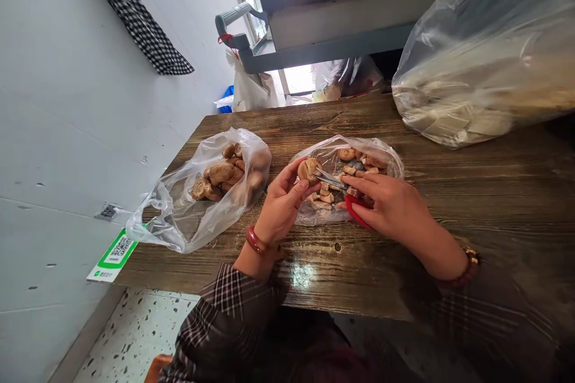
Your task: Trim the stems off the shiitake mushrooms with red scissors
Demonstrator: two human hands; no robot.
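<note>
Between its thumb and fingers my left hand holds a brown mushroom. My right hand grips red-handled scissors, whose blades touch the right side of that mushroom. Both hands are over an open clear plastic bag with mushroom caps and pale cut stems inside. Left of my left hand lies another clear bag, holding several whole mushrooms.
The wooden table runs beneath everything. A large clear bag of pale, flat pieces stands at the back right. A green-framed QR card sits at the left edge, beside the white wall. A grey-framed cart is behind the table.
</note>
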